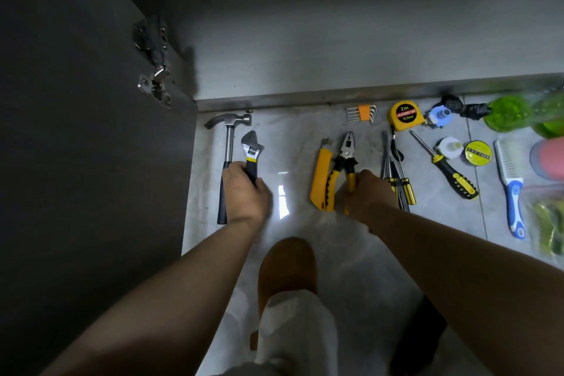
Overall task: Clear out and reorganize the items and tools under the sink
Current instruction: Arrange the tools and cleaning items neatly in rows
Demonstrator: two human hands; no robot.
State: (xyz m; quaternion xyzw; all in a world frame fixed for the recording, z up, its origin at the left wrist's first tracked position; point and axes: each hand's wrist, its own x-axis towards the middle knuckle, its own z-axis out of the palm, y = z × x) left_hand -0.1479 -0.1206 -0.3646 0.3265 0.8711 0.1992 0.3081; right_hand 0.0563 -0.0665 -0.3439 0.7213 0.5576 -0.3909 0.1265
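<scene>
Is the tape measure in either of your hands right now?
No, the yellow tape measure lies on the floor, while the left hand grips the wrench and the right hand the pliers.

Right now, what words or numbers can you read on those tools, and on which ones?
"2m": yellow tape measure.
"12.5mm": same label, lower line; the line between is too small to read.
"P.V.C TAPE": yellow tape roll; its other print is blurred.
Nothing readable elsewhere.

Grey tiled floor (290, 137) beside an open dark cabinet door (76, 131).
</scene>
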